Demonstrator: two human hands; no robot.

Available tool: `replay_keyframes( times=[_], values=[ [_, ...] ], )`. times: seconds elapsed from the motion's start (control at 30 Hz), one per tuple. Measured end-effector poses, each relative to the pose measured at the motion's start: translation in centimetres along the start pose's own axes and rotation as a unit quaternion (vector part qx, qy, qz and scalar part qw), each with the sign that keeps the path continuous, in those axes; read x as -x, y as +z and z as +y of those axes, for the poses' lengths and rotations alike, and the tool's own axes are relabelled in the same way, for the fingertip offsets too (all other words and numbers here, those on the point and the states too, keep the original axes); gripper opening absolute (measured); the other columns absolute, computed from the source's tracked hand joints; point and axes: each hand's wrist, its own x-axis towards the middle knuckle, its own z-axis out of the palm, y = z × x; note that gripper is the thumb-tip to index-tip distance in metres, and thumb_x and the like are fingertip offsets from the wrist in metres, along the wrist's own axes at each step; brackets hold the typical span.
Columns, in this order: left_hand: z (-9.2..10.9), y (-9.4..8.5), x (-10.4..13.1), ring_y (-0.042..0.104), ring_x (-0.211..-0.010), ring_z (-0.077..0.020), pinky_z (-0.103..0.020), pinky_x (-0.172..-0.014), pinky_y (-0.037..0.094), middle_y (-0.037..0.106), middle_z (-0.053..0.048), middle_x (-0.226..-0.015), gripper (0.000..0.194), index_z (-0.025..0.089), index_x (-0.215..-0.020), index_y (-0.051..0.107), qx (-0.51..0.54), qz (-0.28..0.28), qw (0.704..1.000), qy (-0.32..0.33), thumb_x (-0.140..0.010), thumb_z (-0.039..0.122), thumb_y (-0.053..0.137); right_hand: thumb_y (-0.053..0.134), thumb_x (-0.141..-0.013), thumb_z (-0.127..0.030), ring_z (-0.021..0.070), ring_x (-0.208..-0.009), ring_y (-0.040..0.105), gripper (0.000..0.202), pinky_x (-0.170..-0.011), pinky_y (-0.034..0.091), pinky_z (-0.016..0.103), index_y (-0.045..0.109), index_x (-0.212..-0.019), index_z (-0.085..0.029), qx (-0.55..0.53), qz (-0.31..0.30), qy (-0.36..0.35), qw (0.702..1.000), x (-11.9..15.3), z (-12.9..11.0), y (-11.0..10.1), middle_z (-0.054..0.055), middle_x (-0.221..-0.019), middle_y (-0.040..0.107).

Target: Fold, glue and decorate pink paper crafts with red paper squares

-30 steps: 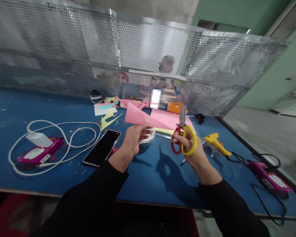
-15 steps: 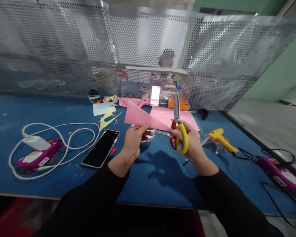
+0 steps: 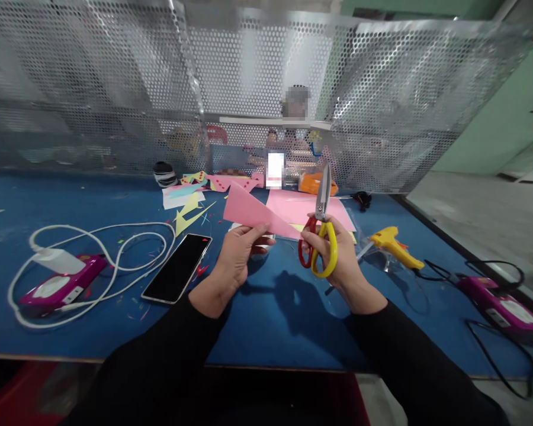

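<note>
My left hand point(image 3: 237, 254) pinches a long pink paper piece point(image 3: 253, 212) between thumb and fingers, above the blue table. The paper narrows towards the right, and its tip reaches my right hand point(image 3: 337, 254). That hand is closed on scissors point(image 3: 330, 251) with one yellow and one red handle; their blades point up. Its thumb and finger also touch the paper's tip. Behind the hands lies a flat stack of pink sheets point(image 3: 311, 204). A white round object, partly hidden, sits under my left hand.
On the blue table point(image 3: 93, 201) are a black phone point(image 3: 177, 267), a purple power strip point(image 3: 66, 284) with white cable, yellow scraps point(image 3: 189, 216), a yellow glue gun point(image 3: 397, 247) and another purple strip point(image 3: 501, 305). Behind a perforated screen point(image 3: 128, 77) sits a person point(image 3: 296, 106).
The scissors have tilted slightly to the right at the blade end. The whole view has shifted a little; both hands keep their holds.
</note>
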Motion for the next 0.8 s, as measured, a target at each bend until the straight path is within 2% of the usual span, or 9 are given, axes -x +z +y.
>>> replay_keyframes(
  times=[0.3, 0.8],
  values=[
    [-0.36, -0.06, -0.21, 0.067, -0.058, -0.0147, -0.023, -0.051, 0.046, 0.069, -0.004, -0.061, 0.022, 0.014, -0.066, 0.073, -0.02, -0.013, 1.0, 0.01, -0.057, 0.03, 0.086, 0.083, -0.064, -0.032, 0.0092, -0.051, 0.056, 0.048, -0.046, 0.045, 0.024, 0.059, -0.105, -0.025, 0.01, -0.025, -0.02, 0.999, 0.06, 0.12, -0.11, -0.009, -0.068, 0.059],
    [-0.66, -0.12, -0.24, 0.068, -0.061, -0.0155, -0.025, -0.053, 0.047, 0.072, -0.005, -0.071, 0.023, 0.015, -0.07, 0.075, -0.038, -0.026, 0.999, 0.009, -0.059, 0.032, 0.085, 0.081, -0.067, -0.032, 0.0095, -0.052, 0.055, 0.047, -0.048, 0.045, 0.026, 0.058, -0.107, -0.026, 0.019, -0.022, -0.043, 0.999, 0.13, 0.07, -0.03, -0.008, -0.071, 0.059]
  ],
)
